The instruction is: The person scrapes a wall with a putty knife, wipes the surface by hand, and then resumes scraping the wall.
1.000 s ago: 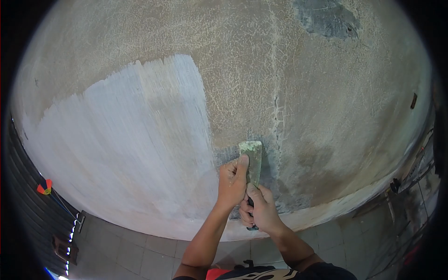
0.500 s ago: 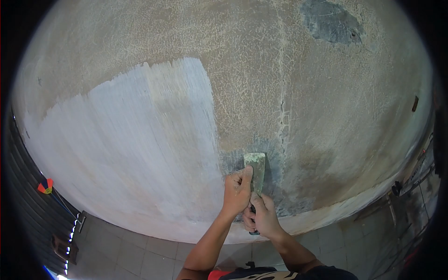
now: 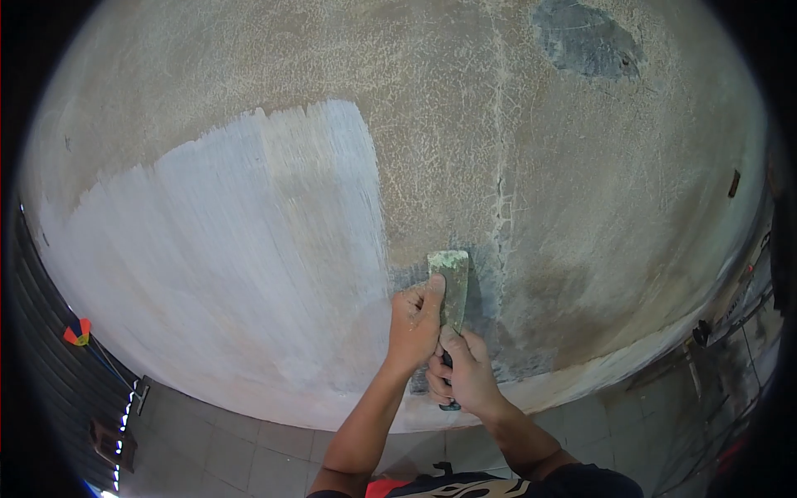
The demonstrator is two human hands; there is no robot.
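A putty knife (image 3: 453, 286) points up the wall, its wide blade end flecked with pale residue. Around its dark handle my right hand (image 3: 466, 372) is closed, near the bottom of the wall. My left hand (image 3: 417, 322) presses its thumb along the blade's left side; its other fingers are curled, partly hidden. Behind the blade lies a dark grey scraped patch (image 3: 484, 319) on the brownish, crackled wall (image 3: 581, 183). Left of my hands, a broad white-coated area (image 3: 241, 249) shows brush-like streaks.
Another grey bare patch (image 3: 585, 37) shows at the upper right. Grey floor tiles (image 3: 249, 452) run below the wall. Corrugated sheeting (image 3: 41, 332) stands at the left, with an orange, blue and yellow object (image 3: 78, 332) near it. Assorted dark items (image 3: 730, 332) line the right side.
Both hands and the putty knife have moved a little up the wall and slightly left. The grip of each hand looks the same.
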